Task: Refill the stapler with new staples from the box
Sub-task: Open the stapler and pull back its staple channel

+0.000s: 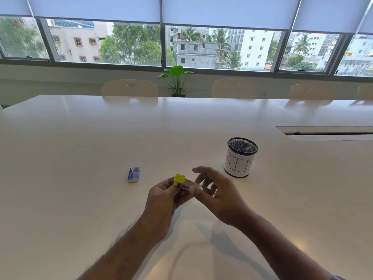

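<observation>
1. Small stapler [186,183], yellow-green at its far end with a metal body, held up off the table [80,138] between both hands, near the front edge and a little right of centre.
2. Left hand [161,201] wrapped round the yellow end, thumb and fingers closed on it.
3. Right hand [214,190] pinching the metal end with thumb and a fingertip, remaining fingers spread loosely above (index lifted and free).
4. Hard to tell whether the magazine is already open; metal part looks partly exposed, nothing more certain.
5. Box of staples [133,174], blue and white, lying flat on the table to the left of the hands, apart from them, apparently closed and untouched.
6. No loose staples anywhere in sight.
7. Mesh cup [241,157] with a paper wrap lettered BIN standing upright to the right, beyond the right hand.
8. Judged early: stapler in hand and likely being opened; still left are opening the box, taking out a strip, loading it and shutting the stapler.
</observation>
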Demonstrator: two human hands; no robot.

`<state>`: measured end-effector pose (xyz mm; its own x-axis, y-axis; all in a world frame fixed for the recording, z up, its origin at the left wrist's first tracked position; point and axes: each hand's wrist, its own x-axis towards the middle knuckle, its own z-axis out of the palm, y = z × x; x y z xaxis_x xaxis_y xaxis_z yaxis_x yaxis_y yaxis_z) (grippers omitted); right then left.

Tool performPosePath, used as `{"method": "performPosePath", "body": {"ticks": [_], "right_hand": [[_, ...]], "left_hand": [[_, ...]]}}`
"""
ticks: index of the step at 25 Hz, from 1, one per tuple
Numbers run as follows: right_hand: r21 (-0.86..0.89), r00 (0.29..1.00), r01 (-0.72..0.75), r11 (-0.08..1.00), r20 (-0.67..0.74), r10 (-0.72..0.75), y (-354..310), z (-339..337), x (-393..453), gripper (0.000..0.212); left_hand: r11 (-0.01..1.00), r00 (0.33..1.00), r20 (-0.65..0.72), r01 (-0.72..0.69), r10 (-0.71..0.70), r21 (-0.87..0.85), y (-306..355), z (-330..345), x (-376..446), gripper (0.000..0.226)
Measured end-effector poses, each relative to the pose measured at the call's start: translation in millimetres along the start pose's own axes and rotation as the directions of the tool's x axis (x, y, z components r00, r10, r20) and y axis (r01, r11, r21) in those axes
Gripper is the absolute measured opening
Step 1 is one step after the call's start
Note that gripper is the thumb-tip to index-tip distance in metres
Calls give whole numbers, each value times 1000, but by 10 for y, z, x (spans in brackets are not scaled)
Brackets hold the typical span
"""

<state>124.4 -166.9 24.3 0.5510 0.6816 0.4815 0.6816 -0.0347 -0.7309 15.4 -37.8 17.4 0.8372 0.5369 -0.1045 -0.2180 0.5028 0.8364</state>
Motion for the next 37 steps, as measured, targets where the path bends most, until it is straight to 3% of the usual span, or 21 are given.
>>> {"method": "performPosePath", "body": {"ticks": [5,10,17,24,37], "right_hand": [[-89,999,22,996,31,-20,-97,101,84,42],[-150,992,103,983,84,-91,-144,151,133,26],[-143,982,142,979,141,-122,-82,211,132,24],[16,990,137,990,-26,-137,42,378,99,14],[-54,969,238,970,-63,-241,77,496,52,11]], "left_hand": [[994,999,-33,-22,25,108,-36,0,-39,21],[989,998,-62,-6,15,145,-35,3,-67,25],[994,997,-71,12,-4,108,17,43,-100,26],[984,992,-128,42,-19,172,54,124,-146,25],[969,957,-267,162,-110,184,115,136,-120,20]]}}
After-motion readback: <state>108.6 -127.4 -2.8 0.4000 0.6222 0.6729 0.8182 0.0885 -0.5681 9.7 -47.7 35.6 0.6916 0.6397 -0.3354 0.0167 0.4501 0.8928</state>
